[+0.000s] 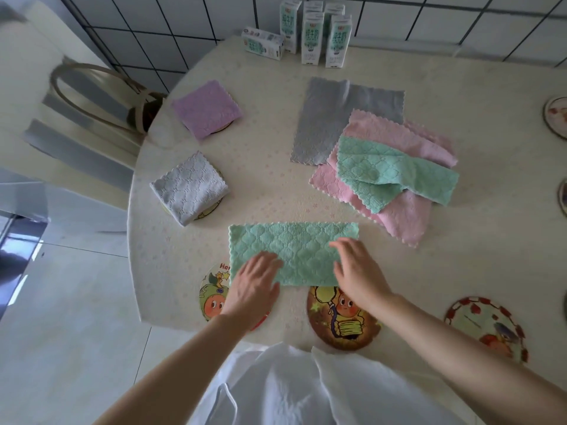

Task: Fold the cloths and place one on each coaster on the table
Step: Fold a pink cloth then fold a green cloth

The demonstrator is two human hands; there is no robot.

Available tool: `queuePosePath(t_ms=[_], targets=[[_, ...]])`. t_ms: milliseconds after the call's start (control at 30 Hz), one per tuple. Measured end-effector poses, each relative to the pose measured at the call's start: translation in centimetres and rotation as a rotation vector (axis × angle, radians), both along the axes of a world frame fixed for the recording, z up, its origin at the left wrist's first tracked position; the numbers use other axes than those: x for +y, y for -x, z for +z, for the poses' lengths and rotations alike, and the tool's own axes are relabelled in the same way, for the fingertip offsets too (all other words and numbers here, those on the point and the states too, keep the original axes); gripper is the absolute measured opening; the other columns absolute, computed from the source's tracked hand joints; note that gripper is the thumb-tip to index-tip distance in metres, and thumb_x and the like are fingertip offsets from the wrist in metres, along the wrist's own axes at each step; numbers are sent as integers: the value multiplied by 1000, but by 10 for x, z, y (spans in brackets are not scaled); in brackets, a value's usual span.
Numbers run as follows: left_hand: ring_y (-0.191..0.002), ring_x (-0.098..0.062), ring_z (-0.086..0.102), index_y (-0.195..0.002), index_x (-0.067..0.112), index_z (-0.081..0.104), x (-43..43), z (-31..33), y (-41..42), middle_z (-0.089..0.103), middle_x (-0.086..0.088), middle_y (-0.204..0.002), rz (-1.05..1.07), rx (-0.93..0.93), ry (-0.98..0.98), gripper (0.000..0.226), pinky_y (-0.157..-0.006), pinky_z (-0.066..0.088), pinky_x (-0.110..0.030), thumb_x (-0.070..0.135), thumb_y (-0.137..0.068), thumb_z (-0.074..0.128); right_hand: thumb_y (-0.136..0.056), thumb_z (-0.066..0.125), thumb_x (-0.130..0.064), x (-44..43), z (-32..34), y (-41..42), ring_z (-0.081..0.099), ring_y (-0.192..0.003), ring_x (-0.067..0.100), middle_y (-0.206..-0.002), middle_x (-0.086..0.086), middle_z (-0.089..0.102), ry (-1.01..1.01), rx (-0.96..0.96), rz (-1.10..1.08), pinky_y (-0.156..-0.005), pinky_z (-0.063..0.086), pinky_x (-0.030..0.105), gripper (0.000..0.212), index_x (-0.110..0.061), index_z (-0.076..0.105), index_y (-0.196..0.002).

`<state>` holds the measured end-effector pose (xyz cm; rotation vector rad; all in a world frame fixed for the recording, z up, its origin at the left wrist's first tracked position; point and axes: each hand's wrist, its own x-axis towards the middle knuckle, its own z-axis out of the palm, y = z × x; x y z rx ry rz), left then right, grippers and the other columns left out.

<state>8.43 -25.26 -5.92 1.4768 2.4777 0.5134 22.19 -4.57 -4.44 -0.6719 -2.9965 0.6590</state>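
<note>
A green cloth (293, 246) lies folded into a long strip at the table's near edge. My left hand (253, 285) rests flat on its lower left part, fingers spread. My right hand (357, 273) lies flat on its right end. Below the cloth are two cartoon coasters, one (210, 297) partly under my left hand and one (340, 323) under my right wrist. A folded purple cloth (205, 108) and a folded white cloth (188, 190) each sit on a coaster at the left. A grey cloth (325, 121), a pink cloth (399, 216) and another green cloth (392, 176) lie unfolded in a pile.
Several milk cartons (313, 35) stand at the table's far edge by the tiled wall. More coasters lie at the right: one (487, 326) near my right forearm, another (557, 116) at the right edge. A chair (92, 96) stands left of the table.
</note>
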Motion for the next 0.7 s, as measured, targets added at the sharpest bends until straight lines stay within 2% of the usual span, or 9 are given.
queuePosePath(t_ms=[100,167,300,400,467,600,700], targets=[[-143,-23,25,-145,15,36,-3,-15,-21,32,-4,-152,-185,58,134,69,-114,26,-44,36,-84,61,-84,56,3,-36,-6,-6,51,-121,22,-130,10,54,-40,15,227,-107,39,31,48,-3,49,-131],[-145,-24,17,-149,16,25,-5,-20,-27,23,-3,-156,-206,99,226,77,-114,25,-45,44,-85,57,-78,55,9,-50,-16,-12,49,-126,26,-135,13,52,-102,-2,317,-108,37,35,57,-2,49,-133],[-145,-27,11,-150,20,18,-15,-22,-26,17,0,-158,-169,116,323,75,-114,23,-51,51,-87,45,-74,39,4,-47,-21,-26,42,-132,30,-143,15,45,-203,-120,415,-105,41,44,63,-2,47,-136],[-147,-25,1,-152,26,10,-36,-25,-14,8,6,-159,-168,112,346,69,-118,11,-50,52,-93,33,-70,40,9,-34,-19,-41,41,-133,31,-144,15,44,-239,-158,412,-105,40,46,70,-6,45,-138],[-147,-22,0,-152,27,9,-54,-26,-3,7,7,-160,-175,131,363,67,-118,8,-48,52,-94,28,-69,39,12,-24,-16,-51,39,-135,31,-146,14,42,-260,-169,406,-107,38,46,74,-7,42,-140],[-147,-20,0,-152,25,5,-87,-24,12,8,8,-160,-122,116,400,67,-115,10,-45,57,-94,18,-66,52,14,-11,-12,-65,42,-132,30,-144,12,44,-267,-220,388,-103,43,43,78,-10,43,-140],[-147,-20,3,-152,24,8,-97,-21,15,12,7,-159,-62,108,407,67,-116,12,-45,55,-95,25,-58,68,12,-9,-10,-61,50,-123,32,-135,13,51,-259,-269,365,-93,50,43,80,-11,51,-132]])
